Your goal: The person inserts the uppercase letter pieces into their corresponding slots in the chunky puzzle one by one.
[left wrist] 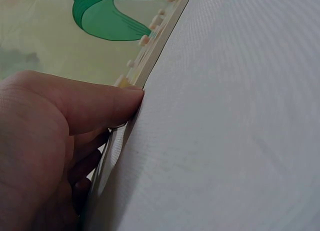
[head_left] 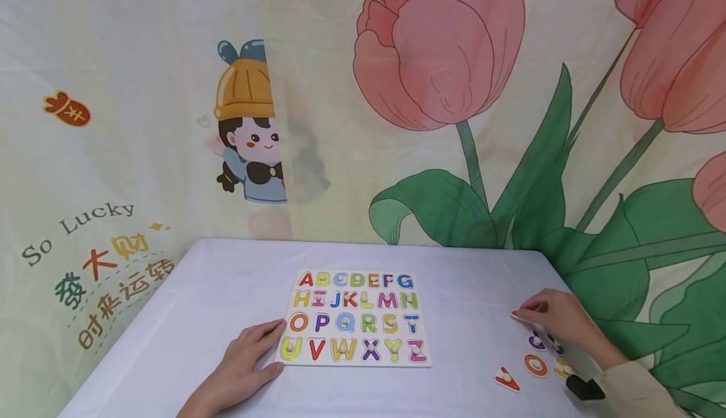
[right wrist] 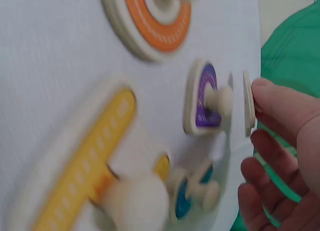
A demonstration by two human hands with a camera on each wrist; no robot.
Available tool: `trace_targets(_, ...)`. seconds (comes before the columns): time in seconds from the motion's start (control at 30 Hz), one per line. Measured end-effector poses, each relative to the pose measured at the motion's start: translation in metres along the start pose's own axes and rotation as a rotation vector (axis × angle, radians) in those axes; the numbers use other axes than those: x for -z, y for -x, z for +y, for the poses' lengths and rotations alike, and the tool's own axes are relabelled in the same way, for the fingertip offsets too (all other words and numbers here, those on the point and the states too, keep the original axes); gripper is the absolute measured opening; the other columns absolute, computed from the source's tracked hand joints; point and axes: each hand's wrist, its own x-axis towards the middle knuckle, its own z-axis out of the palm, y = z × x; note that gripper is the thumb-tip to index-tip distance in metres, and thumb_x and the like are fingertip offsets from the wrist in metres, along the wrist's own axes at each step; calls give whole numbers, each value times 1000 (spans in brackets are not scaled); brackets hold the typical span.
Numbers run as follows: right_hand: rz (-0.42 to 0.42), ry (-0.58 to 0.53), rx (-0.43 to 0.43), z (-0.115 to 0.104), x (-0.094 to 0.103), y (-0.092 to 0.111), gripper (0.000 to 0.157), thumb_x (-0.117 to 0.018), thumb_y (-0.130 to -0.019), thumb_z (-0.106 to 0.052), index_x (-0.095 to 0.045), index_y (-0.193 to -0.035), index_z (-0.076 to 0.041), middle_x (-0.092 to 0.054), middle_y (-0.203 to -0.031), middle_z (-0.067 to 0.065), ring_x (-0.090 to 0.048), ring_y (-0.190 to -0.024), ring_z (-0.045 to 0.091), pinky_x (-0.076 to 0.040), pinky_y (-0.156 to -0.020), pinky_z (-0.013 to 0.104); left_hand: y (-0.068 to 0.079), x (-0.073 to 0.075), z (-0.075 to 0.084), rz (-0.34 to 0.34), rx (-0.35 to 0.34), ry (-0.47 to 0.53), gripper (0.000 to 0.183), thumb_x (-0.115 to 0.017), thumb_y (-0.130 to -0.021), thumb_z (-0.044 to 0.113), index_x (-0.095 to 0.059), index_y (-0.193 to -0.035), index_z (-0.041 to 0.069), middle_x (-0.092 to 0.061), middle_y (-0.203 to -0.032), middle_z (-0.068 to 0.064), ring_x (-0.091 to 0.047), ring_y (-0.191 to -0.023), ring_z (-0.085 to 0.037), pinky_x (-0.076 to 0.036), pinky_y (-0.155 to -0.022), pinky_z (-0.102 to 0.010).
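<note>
A white alphabet puzzle board [head_left: 354, 313] lies flat on the table, with colourful knobbed letters in its rows. My left hand [head_left: 246, 359] rests at its left side, fingers and thumb spread apart and touching the edge; the thumb [left wrist: 107, 107] lies along that edge in the left wrist view. On the right, my right hand [head_left: 558, 318] pinches a small puzzle piece [right wrist: 249, 105], seen edge-on, just off or at the table; a red tip shows in the head view, its shape otherwise hidden. Nearest to it are a purple piece [right wrist: 207, 98] and a blue piece [right wrist: 192, 193].
An orange ring-shaped piece [head_left: 535, 365], a yellow piece [head_left: 564, 368] and a red angular piece [head_left: 507, 379] lie on the white tablecloth [head_left: 227, 292] near the right forearm. Behind the table hangs a printed curtain [head_left: 323, 90] with tulips.
</note>
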Motion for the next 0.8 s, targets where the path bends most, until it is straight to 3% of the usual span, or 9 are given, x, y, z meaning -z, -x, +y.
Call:
trace_targets(0.23,-41,14,-52,-2,-7,0,14,-88,-87,-29,-82,-89,-16,-65,-83,-4,-57,-77,15,-49,-63,28,-1,-1,-2,16,-18,-19,79,-78,-93,45,-47,-162,22,-46,-163,4,-38,-149,-26,-38,-110,-55)
trace_targets(0.37,-99,-20,-27,-2,-1,0,16,-87,-89,-29,-82,-96,-16,-66,-87,-4,-57,-79,13,-51,-65,27,-1,-2,-2,22,-19,-20,78,-77,-93,45,-48,-162,22,-46,-162,4,-38,-149,-26,-38,-110,-55)
trace_targets(0.6,-124,-18,241,6,13,-4,20,-87,-89,-17,-83,-107,-12,-67,-92,-8,-58,-83,2,-52,-68,25,0,-1,-1,18,-11,-19,79,-78,-93,44,-48,-162,22,-46,-162,4,-38,-149,-26,-38,-111,-55)
trace_targets(0.8,-157,-69,373,13,17,-11,19,-88,-86,-11,-84,-105,-8,-68,-92,-3,-59,-82,1,-52,-66,24,-1,-2,-1,9,3,-20,79,-78,-92,45,-48,-162,23,-46,-162,4,-38,-149,-26,-38,-110,-54)
